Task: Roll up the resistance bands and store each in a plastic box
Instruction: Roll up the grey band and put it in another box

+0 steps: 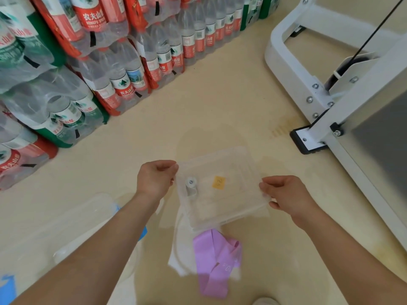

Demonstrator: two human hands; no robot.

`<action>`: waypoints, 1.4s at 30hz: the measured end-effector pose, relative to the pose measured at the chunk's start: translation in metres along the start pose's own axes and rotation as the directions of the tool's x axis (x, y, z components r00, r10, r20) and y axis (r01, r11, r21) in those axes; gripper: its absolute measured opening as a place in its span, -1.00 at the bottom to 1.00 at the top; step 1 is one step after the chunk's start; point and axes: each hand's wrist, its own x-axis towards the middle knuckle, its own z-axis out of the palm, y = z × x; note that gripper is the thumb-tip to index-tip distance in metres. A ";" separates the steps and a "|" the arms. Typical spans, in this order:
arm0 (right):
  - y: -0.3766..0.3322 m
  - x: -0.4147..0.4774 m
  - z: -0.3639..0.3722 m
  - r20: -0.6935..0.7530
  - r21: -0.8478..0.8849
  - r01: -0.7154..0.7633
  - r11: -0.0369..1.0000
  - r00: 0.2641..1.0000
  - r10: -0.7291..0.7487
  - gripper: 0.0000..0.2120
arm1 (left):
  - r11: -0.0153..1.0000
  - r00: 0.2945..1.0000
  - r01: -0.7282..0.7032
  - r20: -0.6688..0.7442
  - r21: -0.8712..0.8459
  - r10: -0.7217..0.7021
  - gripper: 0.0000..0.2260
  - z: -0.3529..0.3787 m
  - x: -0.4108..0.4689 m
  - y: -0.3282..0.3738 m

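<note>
Here a clear plastic box (pixel 239 195) is held in the air above the floor (pixel 220 102), with both hands at its sides. The left hand (pixel 154 179) is curled round the left edge, and the right edge is pinched between thumb and fingers of the right hand (pixel 286 197). A rolled pale band (pixel 191 185) sits inside, close to the left wall, and a yellow sticker (pixel 219 182) shows through the plastic near the middle. Whether a lid is fitted cannot be told.

The box is best kept level, so that the roll is not tipped over and allowed to spring loose. It should be set down apart from the loose band, and any lid is probably best pressed shut at the corners.

A purple band (pixel 217 260), not yet rolled, lies crumpled on the floor just below the box, partly over a white sheet (pixel 182 256). Another clear container (pixel 88 219) is seen under the left forearm.

The floor is smooth and pale beige. Shrink-wrapped packs of water bottles (pixel 110 62) are stacked along the left, and a white machine frame (pixel 326 93) with a black cable (pixel 363 40) stands at the right.
</note>
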 end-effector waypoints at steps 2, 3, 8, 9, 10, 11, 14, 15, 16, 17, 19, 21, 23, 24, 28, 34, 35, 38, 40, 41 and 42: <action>-0.001 -0.001 -0.001 0.013 0.003 -0.013 1.000 1.000 0.013 -0.83 | 0.998 0.999 0.050 0.025 -0.045 -0.049 -0.88 -0.001 0.002 0.001; -0.002 -0.001 -0.002 0.024 0.002 -0.022 1.000 0.999 0.021 -0.85 | 0.995 0.997 0.071 0.036 -0.066 -0.069 -0.88 -0.003 0.003 0.001; -0.005 0.000 -0.005 0.057 -0.012 -0.035 0.999 0.998 0.035 -0.93 | 0.990 0.993 0.114 0.033 -0.083 -0.112 -0.93 -0.004 0.008 0.002; -0.004 0.001 -0.005 0.047 -0.019 -0.023 1.000 0.999 0.024 -0.94 | 0.991 0.994 0.111 0.016 -0.068 -0.110 -0.91 -0.002 0.009 0.003; -0.003 0.002 -0.004 0.032 -0.036 -0.009 0.999 0.999 0.010 -0.93 | 0.993 0.994 0.105 -0.004 -0.050 -0.105 -0.89 -0.001 0.009 0.005; -0.002 0.004 -0.003 0.014 -0.062 0.004 0.998 1.000 -0.003 -0.90 | 0.994 0.995 0.099 -0.019 -0.039 -0.100 -0.88 0.000 0.009 0.006; 0.001 0.007 -0.002 -0.004 -0.099 -0.009 0.995 1.000 0.009 -0.85 | 0.994 0.995 0.097 -0.002 -0.059 -0.097 -0.87 -0.003 0.006 0.007; 0.001 0.007 -0.002 0.013 -0.085 -0.028 0.996 0.999 0.029 -0.86 | 0.991 0.994 0.105 0.027 -0.084 -0.103 -0.80 -0.005 0.002 0.006; 0.000 0.008 -0.004 0.043 -0.068 -0.055 0.996 0.997 0.058 -0.87 | 0.989 0.992 0.119 0.062 -0.094 -0.113 -0.74 -0.008 -0.004 0.005; 0.000 0.008 -0.005 0.085 -0.061 -0.088 0.994 0.992 0.093 -0.86 | 0.988 0.988 0.130 0.095 -0.080 -0.123 -0.69 -0.010 -0.012 0.003; -0.003 0.008 -0.009 0.170 -0.091 -0.141 0.986 0.973 0.155 -0.82 | 0.988 0.977 0.154 0.149 -0.013 -0.150 -0.62 -0.014 -0.033 -0.005; -0.009 0.014 -0.010 0.182 -0.094 -0.161 0.982 0.967 0.176 -0.76 | 0.984 0.963 0.167 0.202 0.065 -0.177 -0.57 -0.016 -0.055 -0.017; -0.021 0.025 -0.004 0.100 -0.066 -0.154 0.986 0.982 0.160 -0.68 | 0.973 0.946 0.177 0.249 0.147 -0.209 -0.57 -0.016 -0.073 -0.029; -0.028 0.031 0.001 0.065 -0.059 -0.140 0.988 0.987 0.144 -0.65 | 0.968 0.941 0.177 0.258 0.178 -0.219 -0.60 -0.016 -0.080 -0.034; -0.052 0.047 0.027 0.022 -0.048 -0.053 0.997 0.998 0.054 -0.71 | 0.966 0.922 0.198 0.304 0.166 -0.241 -0.76 -0.012 -0.090 -0.039; -0.061 0.055 0.037 -0.024 0.029 -0.067 0.997 0.997 0.068 -0.79 | 0.969 0.950 0.146 0.245 0.197 -0.193 -0.83 -0.005 -0.088 -0.038; -0.062 0.056 0.036 -0.028 0.032 -0.098 0.995 0.995 0.099 -0.77 | 0.969 0.957 0.134 0.228 0.206 -0.180 -0.84 -0.004 -0.087 -0.038; -0.065 0.059 0.034 -0.046 0.061 -0.160 0.985 0.986 0.163 -0.73 | 0.971 0.962 0.121 0.217 0.208 -0.166 -0.83 -0.002 -0.086 -0.038; -0.067 0.059 0.033 -0.040 0.053 -0.177 0.983 0.983 0.179 -0.78 | 0.964 0.956 0.127 0.230 0.232 -0.181 -0.81 -0.003 -0.084 -0.038; -0.068 0.058 0.034 -0.032 0.043 -0.181 0.983 0.983 0.182 -0.81 | 0.959 0.951 0.131 0.242 0.253 -0.194 -0.80 -0.005 -0.082 -0.038; -0.069 0.057 0.034 -0.019 0.035 -0.182 0.983 0.983 0.183 -0.84 | 0.952 0.945 0.129 0.257 0.278 -0.203 -0.79 -0.007 -0.079 -0.037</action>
